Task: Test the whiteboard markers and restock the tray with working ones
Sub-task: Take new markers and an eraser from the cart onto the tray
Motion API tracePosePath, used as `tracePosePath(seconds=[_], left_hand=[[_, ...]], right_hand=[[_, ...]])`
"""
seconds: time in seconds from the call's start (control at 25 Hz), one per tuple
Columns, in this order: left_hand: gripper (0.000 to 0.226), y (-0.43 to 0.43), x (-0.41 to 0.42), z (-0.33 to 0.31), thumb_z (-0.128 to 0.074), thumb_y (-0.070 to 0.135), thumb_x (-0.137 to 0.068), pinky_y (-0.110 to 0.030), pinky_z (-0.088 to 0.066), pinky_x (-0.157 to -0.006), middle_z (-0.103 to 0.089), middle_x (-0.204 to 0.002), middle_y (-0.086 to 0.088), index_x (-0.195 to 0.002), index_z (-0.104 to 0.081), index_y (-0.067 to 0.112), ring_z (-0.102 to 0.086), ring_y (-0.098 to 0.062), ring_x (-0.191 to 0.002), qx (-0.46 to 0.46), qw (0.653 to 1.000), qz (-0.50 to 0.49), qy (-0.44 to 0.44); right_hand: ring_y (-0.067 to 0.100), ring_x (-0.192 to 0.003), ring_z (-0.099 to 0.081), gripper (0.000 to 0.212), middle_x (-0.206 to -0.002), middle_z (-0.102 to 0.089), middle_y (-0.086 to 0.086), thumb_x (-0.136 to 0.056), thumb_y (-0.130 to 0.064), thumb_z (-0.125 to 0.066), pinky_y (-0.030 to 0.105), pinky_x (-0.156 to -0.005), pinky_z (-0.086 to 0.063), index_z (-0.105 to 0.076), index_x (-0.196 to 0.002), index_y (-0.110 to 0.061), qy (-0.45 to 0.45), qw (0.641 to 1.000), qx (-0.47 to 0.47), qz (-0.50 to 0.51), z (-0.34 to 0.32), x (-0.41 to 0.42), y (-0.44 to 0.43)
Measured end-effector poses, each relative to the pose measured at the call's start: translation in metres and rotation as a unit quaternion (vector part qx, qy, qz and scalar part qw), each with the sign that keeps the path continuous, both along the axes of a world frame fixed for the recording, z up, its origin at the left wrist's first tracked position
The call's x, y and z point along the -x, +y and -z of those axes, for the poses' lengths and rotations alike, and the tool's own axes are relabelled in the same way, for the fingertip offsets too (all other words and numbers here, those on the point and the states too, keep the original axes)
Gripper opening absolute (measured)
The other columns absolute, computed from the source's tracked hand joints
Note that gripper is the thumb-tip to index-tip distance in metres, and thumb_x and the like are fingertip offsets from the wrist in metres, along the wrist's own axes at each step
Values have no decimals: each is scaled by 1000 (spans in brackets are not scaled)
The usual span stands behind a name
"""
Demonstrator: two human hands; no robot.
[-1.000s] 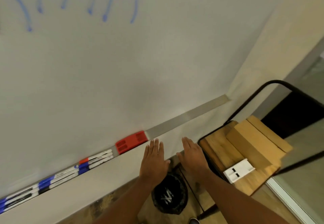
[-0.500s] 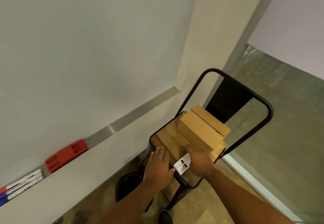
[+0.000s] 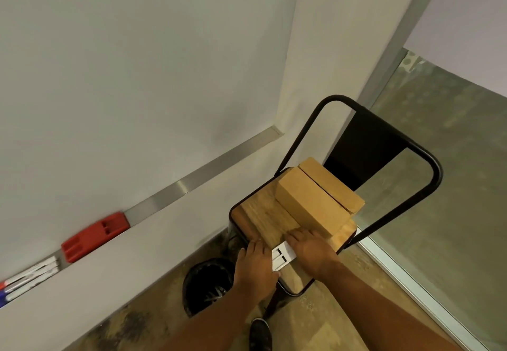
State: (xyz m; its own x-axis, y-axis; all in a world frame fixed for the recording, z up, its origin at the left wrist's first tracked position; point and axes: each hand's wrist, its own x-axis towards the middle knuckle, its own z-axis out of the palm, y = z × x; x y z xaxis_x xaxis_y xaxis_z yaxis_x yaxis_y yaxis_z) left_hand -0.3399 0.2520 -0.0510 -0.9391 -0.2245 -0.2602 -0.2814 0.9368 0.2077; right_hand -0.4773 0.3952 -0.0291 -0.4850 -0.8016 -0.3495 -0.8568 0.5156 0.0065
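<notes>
Your left hand [image 3: 256, 264] and right hand [image 3: 310, 249] have moved closer on the small white box [image 3: 282, 258], pressing its two ends on the wooden chair seat [image 3: 263, 217]. The markers [image 3: 30, 276] lie in the shiny metal tray [image 3: 208, 172], far left.

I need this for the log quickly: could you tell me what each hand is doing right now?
Left hand: on the white box, grip hidden, cannot be told.
Right hand: laid over the same box, grip cannot be told.
</notes>
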Motion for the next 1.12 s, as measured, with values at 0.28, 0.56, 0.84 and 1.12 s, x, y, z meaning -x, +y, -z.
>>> tracePosePath(seconds=[0.28,0.56,0.84,1.12], left_hand=[[62,-37,-17,-8,-53,45,-100,-42,-33,-125,-45,-160,-5,-155,-39,18,-38,-25,-151,-35,998,-41,17],[71,-100,-57,-35,-47,32,-105,-43,-14,-132,-21,-175,-8,-167,-18,12,-17,-31,-162,-10,984,-165,72],[89,-158,-84,-61,-58,20,-96,-50,-3,-129,3,-175,-16,-167,-5,7,4,-34,-162,63,971,-202,114],[90,-201,-98,-53,-47,20,-100,-52,15,-125,28,-170,-15,-165,15,9,32,-33,-154,72,961,-252,84]], right_hand=[[21,-117,-57,58,-129,-61,-2,-77,-43,-72,38,-95,-41,-55,-131,-26,0,997,66,-49,1,1,-18],[26,-114,-60,72,-133,-59,3,-71,-31,-79,43,-91,-51,-54,-137,-18,-32,983,155,-90,-16,-13,-121],[29,-125,-51,63,-136,-50,9,-82,-25,-80,40,-93,-53,-49,-136,-16,-24,970,214,-110,-52,-37,-258],[28,-136,-39,57,-145,-39,11,-92,-14,-68,39,-103,-51,-43,-143,-14,-20,970,200,-134,-58,-65,-332]])
